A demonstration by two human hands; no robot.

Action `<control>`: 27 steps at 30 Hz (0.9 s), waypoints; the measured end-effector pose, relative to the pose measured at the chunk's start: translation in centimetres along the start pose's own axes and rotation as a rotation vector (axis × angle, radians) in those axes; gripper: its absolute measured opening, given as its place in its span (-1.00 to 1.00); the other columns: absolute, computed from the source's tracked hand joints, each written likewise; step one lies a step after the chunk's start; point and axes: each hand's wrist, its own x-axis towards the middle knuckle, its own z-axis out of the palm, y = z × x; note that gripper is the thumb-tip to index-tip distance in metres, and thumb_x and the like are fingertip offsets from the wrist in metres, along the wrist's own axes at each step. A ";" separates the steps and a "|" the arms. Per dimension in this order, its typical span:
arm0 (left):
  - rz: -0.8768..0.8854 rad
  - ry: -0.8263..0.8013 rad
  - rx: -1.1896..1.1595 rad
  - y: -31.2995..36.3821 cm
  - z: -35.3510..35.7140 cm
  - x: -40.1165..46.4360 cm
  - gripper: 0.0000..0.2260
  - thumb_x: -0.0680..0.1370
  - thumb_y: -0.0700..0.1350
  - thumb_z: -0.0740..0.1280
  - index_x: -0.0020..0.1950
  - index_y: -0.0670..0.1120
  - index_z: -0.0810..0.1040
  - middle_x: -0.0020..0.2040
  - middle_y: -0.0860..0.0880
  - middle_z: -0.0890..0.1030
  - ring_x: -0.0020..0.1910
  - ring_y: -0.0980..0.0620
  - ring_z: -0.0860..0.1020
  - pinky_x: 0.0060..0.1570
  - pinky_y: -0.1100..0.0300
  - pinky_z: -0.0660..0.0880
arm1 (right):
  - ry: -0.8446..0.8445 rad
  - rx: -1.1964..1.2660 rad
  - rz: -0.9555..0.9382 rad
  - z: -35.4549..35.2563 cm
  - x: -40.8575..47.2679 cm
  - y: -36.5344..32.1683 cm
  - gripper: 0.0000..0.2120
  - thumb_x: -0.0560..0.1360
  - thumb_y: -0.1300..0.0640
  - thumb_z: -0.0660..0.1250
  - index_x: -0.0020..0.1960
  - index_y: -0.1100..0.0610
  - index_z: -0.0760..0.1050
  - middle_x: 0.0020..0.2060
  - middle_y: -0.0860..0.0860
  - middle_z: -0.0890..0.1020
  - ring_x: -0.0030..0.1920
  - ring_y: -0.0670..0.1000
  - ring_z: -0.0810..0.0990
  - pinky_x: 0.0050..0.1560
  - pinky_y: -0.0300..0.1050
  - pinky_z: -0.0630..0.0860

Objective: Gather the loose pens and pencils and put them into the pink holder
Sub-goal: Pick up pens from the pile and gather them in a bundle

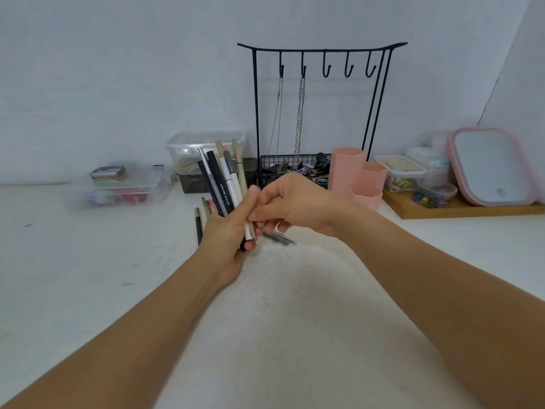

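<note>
The gathering looks a good way along, the depositing not begun. The left hand (228, 231) grips a fanned bundle of pens and pencils (222, 178), its fingers curled round their lower ends, tips pointing up and away. The right hand (290, 202) meets it from the right, fingertips pinching at the bundle's near end, apparently squaring it or adding one more.

Still loose on the white bench (295, 320) are a dark green pen (198, 225) just left of the left hand, a grey pen (280, 237) lying below the right hand, and a few stubby ends (208, 203) partly hidden behind the bundle. The pink holder (358, 177) stands toward the bench's back edge, right of the hands; whether anything is inside it cannot be seen.

The bundle mixes slim cylinders: glossy black barrels with small white lettering, a white marker, a silver one, and matte tan pencils. The holder is smooth matte plastic, three hexagonal tubes stepping down in height. The bench surface is pale, dull and faintly scuffed.
</note>
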 end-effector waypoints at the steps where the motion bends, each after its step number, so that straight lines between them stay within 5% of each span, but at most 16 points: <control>1: 0.009 -0.024 0.008 0.0 0.0 0.0 -0.51 0.39 0.18 0.51 0.04 -0.22 0.67 -0.27 -0.17 0.55 -0.43 0.09 0.44 -0.59 0.31 0.25 | 0.016 -0.035 -0.017 0.1 -0.1 -0.1 -0.88 0.50 0.27 0.46 -0.02 0.35 0.66 -0.25 0.20 0.73 -0.29 -0.02 0.64 -0.36 -0.30 0.50; 6: -0.023 -0.074 -0.017 0.2 0.3 -0.2 -0.85 0.51 -0.07 0.48 -0.11 -0.13 0.60 -0.37 -0.05 0.51 -0.48 0.12 0.39 -0.62 0.33 0.17 | -0.010 -0.203 0.043 -2.2 -0.8 -0.8 -0.82 0.46 0.14 0.53 0.02 0.18 0.67 -0.14 0.11 0.75 -0.23 -0.06 0.67 -0.26 -0.22 0.53; 12: -0.033 -0.057 -0.021 0.1 0.5 0.1 -0.87 0.59 -0.24 0.35 -0.13 -0.10 0.48 -0.39 -0.02 0.46 -0.48 0.10 0.34 -0.65 0.33 0.16 | 0.498 -0.800 0.366 -11.5 -2.4 1.7 -0.84 0.39 0.18 0.49 -0.13 0.22 0.55 -0.19 0.14 0.66 -0.25 0.10 0.64 -0.29 -0.12 0.57; 15: -0.044 -0.065 -0.007 0.1 0.7 0.1 -0.86 0.60 -0.24 0.35 -0.15 -0.12 0.48 -0.40 -0.03 0.45 -0.52 0.12 0.35 -0.65 0.33 0.16 | 0.353 -0.728 0.537 -12.7 -3.1 3.0 -0.86 0.44 0.21 0.48 -0.05 0.20 0.56 -0.21 0.11 0.66 -0.33 0.05 0.68 -0.40 -0.16 0.57; 21: -0.070 -0.105 -0.021 0.2 0.8 -0.3 -0.90 0.61 -0.24 0.34 -0.08 -0.12 0.47 -0.40 -0.02 0.45 -0.52 0.13 0.35 -0.65 0.34 0.15 | 0.139 -0.898 0.554 -12.1 -2.8 3.3 -0.89 0.48 0.19 0.45 -0.11 0.17 0.53 -0.40 0.05 0.65 -0.57 -0.07 0.52 -0.39 -0.20 0.45; 25: -0.082 -0.116 -0.052 0.3 0.9 -0.4 -0.91 0.62 -0.23 0.33 -0.07 -0.11 0.47 -0.39 -0.01 0.46 -0.52 0.14 0.36 -0.66 0.35 0.15 | -0.105 -0.829 0.719 -10.7 -3.3 0.8 -0.68 0.45 0.12 0.54 0.10 0.24 0.57 -0.25 0.12 0.72 -0.32 0.10 0.66 -0.41 -0.21 0.48; 27: -0.088 -0.120 -0.054 0.3 1.0 -0.4 -0.91 0.61 -0.22 0.34 -0.06 -0.12 0.46 -0.39 -0.01 0.46 -0.52 0.13 0.37 -0.67 0.35 0.15 | -0.176 -0.843 0.742 -9.9 -3.4 -0.1 -0.61 0.45 0.05 0.53 0.14 0.28 0.59 -0.19 0.11 0.75 -0.18 0.14 0.74 -0.20 -0.09 0.64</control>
